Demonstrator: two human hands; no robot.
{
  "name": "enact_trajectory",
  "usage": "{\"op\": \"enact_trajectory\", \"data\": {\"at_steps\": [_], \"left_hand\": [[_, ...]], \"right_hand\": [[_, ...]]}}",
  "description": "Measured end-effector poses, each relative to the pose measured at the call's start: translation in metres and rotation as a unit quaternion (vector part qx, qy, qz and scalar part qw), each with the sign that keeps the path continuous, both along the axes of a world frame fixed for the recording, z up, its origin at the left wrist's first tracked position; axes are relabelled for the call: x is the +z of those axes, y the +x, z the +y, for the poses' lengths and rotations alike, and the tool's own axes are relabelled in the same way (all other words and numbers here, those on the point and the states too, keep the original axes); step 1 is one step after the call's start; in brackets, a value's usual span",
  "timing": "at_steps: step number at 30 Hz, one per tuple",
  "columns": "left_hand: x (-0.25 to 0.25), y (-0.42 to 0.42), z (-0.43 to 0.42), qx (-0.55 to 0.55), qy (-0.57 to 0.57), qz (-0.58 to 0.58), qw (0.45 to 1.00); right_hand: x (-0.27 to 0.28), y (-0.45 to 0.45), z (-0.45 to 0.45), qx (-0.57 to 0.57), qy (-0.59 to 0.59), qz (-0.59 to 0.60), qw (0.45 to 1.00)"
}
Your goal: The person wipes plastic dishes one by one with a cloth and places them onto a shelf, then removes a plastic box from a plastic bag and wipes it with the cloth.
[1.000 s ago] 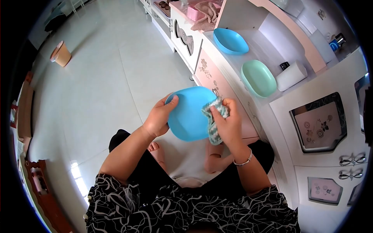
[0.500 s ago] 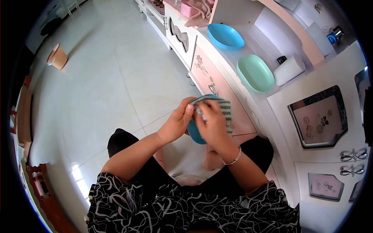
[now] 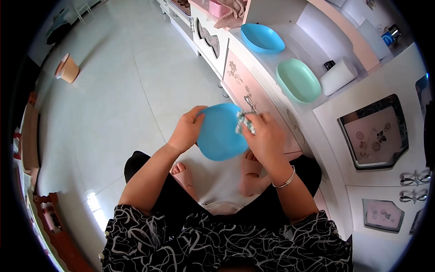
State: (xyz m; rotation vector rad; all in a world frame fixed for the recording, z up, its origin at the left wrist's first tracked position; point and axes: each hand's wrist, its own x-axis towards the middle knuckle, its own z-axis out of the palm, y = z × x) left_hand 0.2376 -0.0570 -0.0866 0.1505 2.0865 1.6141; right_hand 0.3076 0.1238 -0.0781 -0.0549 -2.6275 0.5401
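A blue bowl (image 3: 220,132) is held up over my lap, its broad face turned toward me. My left hand (image 3: 186,129) grips its left edge, thumb on the near side. At the right edge of the bowl, my right hand (image 3: 265,138), slightly blurred, is closed on a bunched green and white cloth (image 3: 244,122). The cloth lies against the bowl's rim. A second blue bowl (image 3: 263,39) and a mint green bowl (image 3: 299,80) rest on the cabinet top to the upper right.
A white roll (image 3: 339,76) lies beside the green bowl on the cabinet top. White and pink cabinet doors (image 3: 374,131) stand on the right. A brownish towel (image 3: 232,13) hangs at the top. An orange bin (image 3: 68,69) stands on the tiled floor (image 3: 113,104) at the upper left.
Half a second ago the bowl was tilted and mostly covered by the cloth and my right hand. Now it faces me, and my right hand has moved right with the cloth bunched up.
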Motion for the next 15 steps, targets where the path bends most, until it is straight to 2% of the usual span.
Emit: {"op": "enact_trajectory", "data": {"at_steps": [1, 2, 3, 4, 5, 7, 8, 9, 12, 14, 15], "left_hand": [[-0.001, 0.000, -0.001, -0.013, -0.020, 0.019, 1.000], [-0.006, 0.000, -0.001, -0.011, -0.018, 0.019, 1.000], [-0.013, 0.000, 0.000, -0.056, 0.007, 0.038, 0.998], [-0.016, 0.001, 0.000, -0.102, 0.031, 0.057, 0.993], [-0.018, 0.002, -0.001, -0.104, 0.030, 0.057, 0.992], [-0.012, 0.008, -0.001, -0.171, 0.003, 0.104, 0.980], [-0.008, 0.010, 0.000, -0.161, 0.027, 0.094, 0.982], [-0.007, 0.011, 0.000, -0.161, 0.029, 0.092, 0.982], [0.000, 0.012, 0.002, -0.102, 0.020, 0.080, 0.991], [0.006, 0.017, 0.005, 0.005, 0.081, 0.107, 0.991], [0.005, 0.019, 0.004, 0.005, 0.080, 0.108, 0.991]], "right_hand": [[0.004, -0.003, 0.000, 0.002, 0.002, 0.001, 1.000], [0.007, -0.006, -0.001, 0.080, 0.009, 0.052, 0.995], [0.008, -0.007, -0.003, 0.155, 0.014, 0.102, 0.983], [0.004, -0.005, -0.007, 0.186, 0.031, 0.082, 0.979], [-0.004, -0.006, -0.011, 0.184, 0.030, 0.082, 0.979], [-0.015, -0.006, -0.016, 0.151, -0.093, 0.044, 0.983], [-0.015, -0.005, -0.014, 0.120, -0.119, -0.017, 0.985], [-0.016, -0.006, -0.012, 0.120, -0.117, -0.019, 0.986], [-0.023, -0.015, -0.008, 0.062, -0.138, -0.022, 0.988], [-0.032, -0.021, -0.007, -0.047, -0.246, -0.062, 0.966], [-0.030, -0.021, -0.010, -0.047, -0.247, -0.062, 0.966]]}}
